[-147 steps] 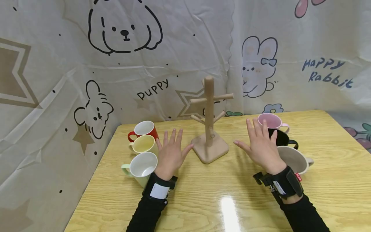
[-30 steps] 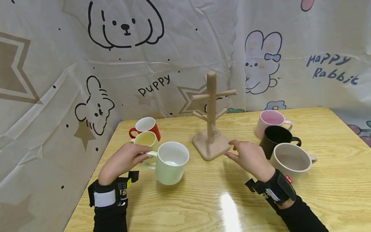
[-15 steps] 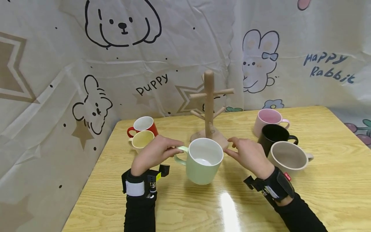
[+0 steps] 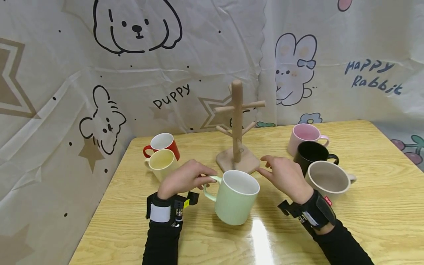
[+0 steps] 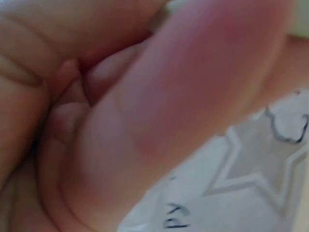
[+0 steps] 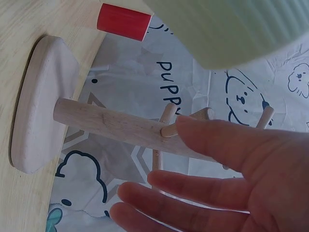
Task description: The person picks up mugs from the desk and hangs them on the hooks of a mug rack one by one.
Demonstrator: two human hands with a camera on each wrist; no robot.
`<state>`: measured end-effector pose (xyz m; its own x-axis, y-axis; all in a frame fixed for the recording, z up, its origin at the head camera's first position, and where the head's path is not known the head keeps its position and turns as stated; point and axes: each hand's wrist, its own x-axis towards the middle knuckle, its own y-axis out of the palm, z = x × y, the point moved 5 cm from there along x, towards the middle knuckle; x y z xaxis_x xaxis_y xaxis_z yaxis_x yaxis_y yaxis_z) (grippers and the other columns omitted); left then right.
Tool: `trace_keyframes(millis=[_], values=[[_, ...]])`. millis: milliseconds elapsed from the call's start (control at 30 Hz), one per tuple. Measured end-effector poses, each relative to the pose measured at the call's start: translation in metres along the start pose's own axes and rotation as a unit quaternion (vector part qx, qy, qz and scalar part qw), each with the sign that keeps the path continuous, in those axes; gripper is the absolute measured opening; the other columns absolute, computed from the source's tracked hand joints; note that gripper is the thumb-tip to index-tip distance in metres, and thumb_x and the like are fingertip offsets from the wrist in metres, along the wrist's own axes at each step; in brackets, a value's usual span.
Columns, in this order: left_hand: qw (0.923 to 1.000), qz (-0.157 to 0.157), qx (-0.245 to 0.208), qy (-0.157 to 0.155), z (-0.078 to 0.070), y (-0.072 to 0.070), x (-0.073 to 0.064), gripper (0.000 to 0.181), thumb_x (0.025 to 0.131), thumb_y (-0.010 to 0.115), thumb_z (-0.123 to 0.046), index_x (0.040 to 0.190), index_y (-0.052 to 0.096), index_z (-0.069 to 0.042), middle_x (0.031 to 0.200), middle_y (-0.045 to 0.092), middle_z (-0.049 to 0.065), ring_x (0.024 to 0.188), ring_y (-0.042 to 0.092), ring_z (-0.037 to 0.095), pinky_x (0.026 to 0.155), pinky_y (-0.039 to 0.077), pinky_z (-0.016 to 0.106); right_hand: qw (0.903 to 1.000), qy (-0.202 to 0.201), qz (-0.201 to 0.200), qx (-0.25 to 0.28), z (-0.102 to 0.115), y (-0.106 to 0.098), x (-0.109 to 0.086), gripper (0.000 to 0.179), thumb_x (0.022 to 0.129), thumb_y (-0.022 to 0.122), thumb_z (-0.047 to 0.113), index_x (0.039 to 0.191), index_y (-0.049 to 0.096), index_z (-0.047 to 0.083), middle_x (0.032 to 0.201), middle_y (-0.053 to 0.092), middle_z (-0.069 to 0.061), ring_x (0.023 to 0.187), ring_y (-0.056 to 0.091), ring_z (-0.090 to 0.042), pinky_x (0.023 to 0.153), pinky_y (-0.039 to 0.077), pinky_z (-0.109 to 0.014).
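My left hand [image 4: 190, 178] pinches the handle of a light green mug [image 4: 236, 198], which hangs slightly tilted over the front middle of the table. In the left wrist view a large finger [image 5: 193, 87] fills most of the picture and hides nearly all of the mug. My right hand [image 4: 286, 176] holds nothing, its fingers relaxed, just right of the mug and beside the base of the wooden mug tree [image 4: 237, 121]. The right wrist view shows the ribbed underside part of the green mug [image 6: 246, 29] above the loose fingers and the mug tree [image 6: 111, 121] behind them.
On the left of the wooden table [image 4: 132, 235] stand a red mug [image 4: 165, 143] and a yellow mug [image 4: 161, 165]. A pink mug [image 4: 293, 143], a black mug [image 4: 308, 156] and a beige mug [image 4: 328, 180] line the right. A printed cloth [image 4: 205, 55] hangs behind.
Both hands were spread flat at first. My left hand took the green mug from the left row and carried it right, to the middle. Lately the mug dropped a little lower and tilted.
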<state>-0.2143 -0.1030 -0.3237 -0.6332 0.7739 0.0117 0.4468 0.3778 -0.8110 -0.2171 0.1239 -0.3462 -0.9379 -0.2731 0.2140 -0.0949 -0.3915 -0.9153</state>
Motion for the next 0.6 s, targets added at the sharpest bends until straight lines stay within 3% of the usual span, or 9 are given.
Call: trace_keyframes(millis=[100, 200, 333, 467, 600], values=[[0.9982, 0.029, -0.047, -0.025, 0.009, 0.009, 0.0, 0.021, 0.086, 0.054, -0.021, 0.099, 0.067, -0.01, 0.08, 0.064, 0.005, 0.062, 0.057, 0.006, 0.056, 0.051, 0.021, 0.9999, 0.005, -0.013, 0.0, 0.0, -0.001, -0.001, 0.038, 0.081, 0.059, 0.036, 0.103, 0.063, 0.005, 0.086, 0.068, -0.013, 0.064, 0.058, -0.019, 0.042, 0.042, -0.027], [0.9938, 0.033, -0.089, -0.058, 0.021, 0.017, 0.0, 0.021, 0.086, 0.055, -0.02, 0.098, 0.067, -0.007, 0.086, 0.066, 0.008, 0.061, 0.057, 0.009, 0.056, 0.052, 0.023, 0.9996, 0.012, -0.025, 0.009, -0.001, -0.003, -0.002, 0.037, 0.082, 0.059, 0.035, 0.103, 0.063, 0.004, 0.084, 0.068, -0.012, 0.062, 0.057, -0.019, 0.043, 0.041, -0.027], [0.9844, 0.006, -0.141, -0.104, 0.035, 0.022, 0.0, 0.022, 0.087, 0.053, -0.016, 0.095, 0.066, 0.0, 0.085, 0.066, 0.017, 0.058, 0.057, 0.01, 0.055, 0.052, 0.024, 0.9992, 0.021, -0.021, 0.028, -0.002, -0.003, -0.002, 0.036, 0.083, 0.057, 0.034, 0.103, 0.062, 0.004, 0.083, 0.067, -0.011, 0.062, 0.055, -0.016, 0.045, 0.043, -0.027], [0.972, -0.027, -0.194, -0.13, 0.044, 0.025, 0.003, 0.023, 0.088, 0.051, -0.014, 0.094, 0.065, 0.002, 0.086, 0.064, 0.024, 0.056, 0.056, 0.011, 0.053, 0.051, 0.022, 0.9972, 0.031, -0.003, 0.068, -0.003, -0.002, -0.001, 0.038, 0.084, 0.055, 0.037, 0.102, 0.063, 0.005, 0.083, 0.067, -0.009, 0.066, 0.056, -0.016, 0.052, 0.047, -0.029], [0.9577, -0.026, -0.248, -0.144, 0.048, 0.028, 0.004, 0.023, 0.088, 0.052, -0.014, 0.096, 0.065, 0.004, 0.088, 0.064, 0.026, 0.055, 0.056, 0.013, 0.051, 0.048, 0.02, 0.9904, 0.031, 0.017, 0.133, -0.002, 0.0, 0.0, 0.045, 0.085, 0.051, 0.045, 0.103, 0.064, 0.005, 0.091, 0.068, -0.011, 0.079, 0.059, -0.02, 0.064, 0.052, -0.037]])
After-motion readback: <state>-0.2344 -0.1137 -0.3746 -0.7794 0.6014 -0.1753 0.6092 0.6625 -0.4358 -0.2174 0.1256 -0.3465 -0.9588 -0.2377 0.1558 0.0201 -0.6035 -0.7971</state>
